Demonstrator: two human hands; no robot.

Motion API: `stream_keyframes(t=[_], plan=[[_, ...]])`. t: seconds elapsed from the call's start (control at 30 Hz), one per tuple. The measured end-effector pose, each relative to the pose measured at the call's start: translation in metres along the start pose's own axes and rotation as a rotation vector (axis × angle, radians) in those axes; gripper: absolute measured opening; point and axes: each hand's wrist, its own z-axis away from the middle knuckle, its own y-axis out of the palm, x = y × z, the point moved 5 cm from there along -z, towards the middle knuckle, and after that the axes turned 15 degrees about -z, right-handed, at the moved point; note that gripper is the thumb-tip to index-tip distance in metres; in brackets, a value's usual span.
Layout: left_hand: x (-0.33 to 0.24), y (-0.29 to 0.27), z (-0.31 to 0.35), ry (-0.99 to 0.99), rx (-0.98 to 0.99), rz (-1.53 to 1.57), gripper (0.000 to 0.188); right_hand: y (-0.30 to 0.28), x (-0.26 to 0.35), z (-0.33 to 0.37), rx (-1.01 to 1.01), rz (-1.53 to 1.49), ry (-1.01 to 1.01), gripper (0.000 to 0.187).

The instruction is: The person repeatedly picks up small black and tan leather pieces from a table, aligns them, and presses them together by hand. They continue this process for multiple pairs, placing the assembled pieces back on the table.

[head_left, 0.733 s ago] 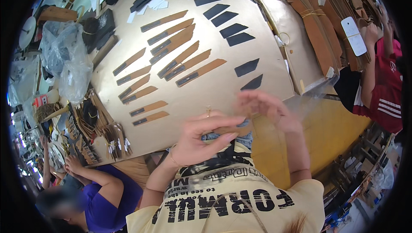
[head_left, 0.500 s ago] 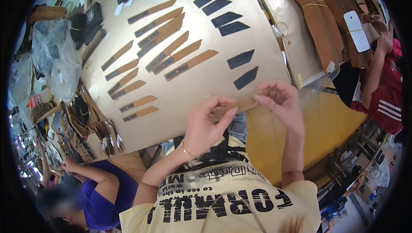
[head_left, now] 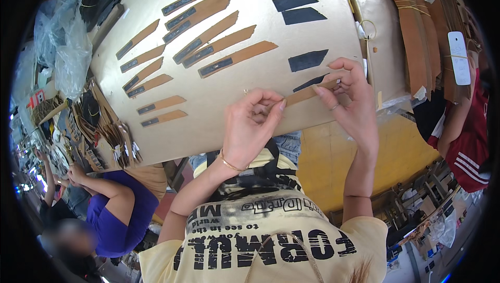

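Observation:
Both my hands are raised over the near edge of the table, holding a narrow brown leather strip (head_left: 301, 96) stretched between them. My left hand (head_left: 252, 121) pinches its left end between thumb and fingers. At the other end, my right hand (head_left: 354, 100) grips the strip, thumb against it. Just beyond the right hand lies a black leather piece (head_left: 310, 82), partly covered by the strip and fingers. Another black piece (head_left: 308, 60) is a little farther off. To the left, several tan leather strips (head_left: 250, 56) with dark patches at one end lie in slanting rows.
More black pieces (head_left: 299, 16) lie at the far middle of the gold-toned table (head_left: 219, 111). Bundled brown leather (head_left: 416, 38) is stacked at right beside a person in red (head_left: 469, 142). Plastic bags (head_left: 70, 48) and leather bundles crowd the left; a person in purple (head_left: 122, 210) sits there.
The view has shifted, so the table's pieces appear higher. My hands have moved slightly apart, showing more of the strip, and the right now overlaps the nearest black piece.

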Motion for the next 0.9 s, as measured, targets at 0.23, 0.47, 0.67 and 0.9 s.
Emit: stream_keyframes(t=[0.23, 0.47, 0.67, 0.9], plan=[[-0.009, 0.0, 0.0, 0.2, -0.071, -0.256, 0.007, -0.004, -0.006, -0.003, 0.022, -0.038, 0.001, 0.038], [-0.019, 0.001, 0.002, 0.302, -0.138, -0.37, 0.02, -0.004, -0.008, -0.004, 0.044, -0.05, 0.025, 0.037], [-0.021, 0.004, 0.004, 0.337, -0.166, -0.44, 0.023, -0.004, -0.009, -0.004, 0.034, -0.032, 0.034, 0.036], [-0.024, 0.013, 0.008, 0.447, -0.239, -0.684, 0.031, -0.002, -0.008, -0.006, -0.014, 0.005, -0.028, 0.033]])
